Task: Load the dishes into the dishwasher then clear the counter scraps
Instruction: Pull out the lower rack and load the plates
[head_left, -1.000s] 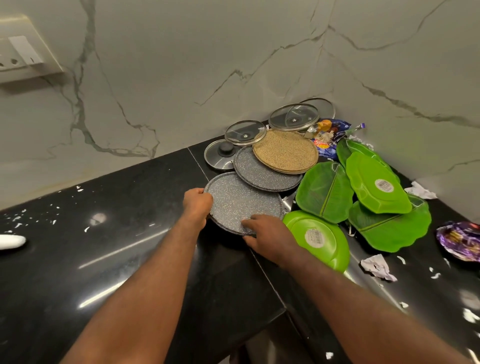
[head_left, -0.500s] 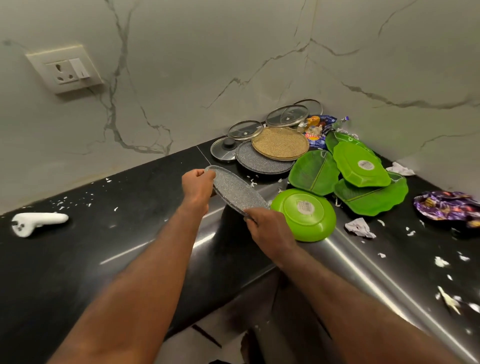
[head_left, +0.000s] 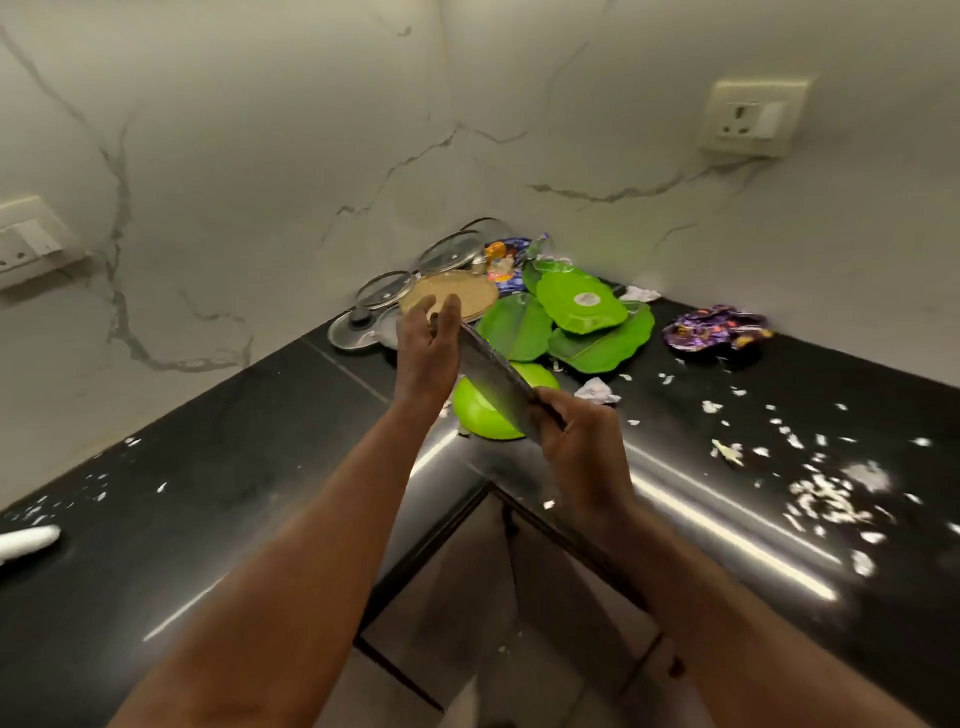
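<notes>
One head-worn camera is looking forward and down, sitting close over both forearms (head_left: 291, 571), facing the inside corner of the black table (head_left: 234, 467) where the two marble walls (head_left: 260, 156) are meeting.

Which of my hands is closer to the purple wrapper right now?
Right. The right hand, gripping the grey plate by its near edge, is left of the purple wrapper and closer to the camera; the left hand, holding the plate's far edge, is farther left.
</notes>
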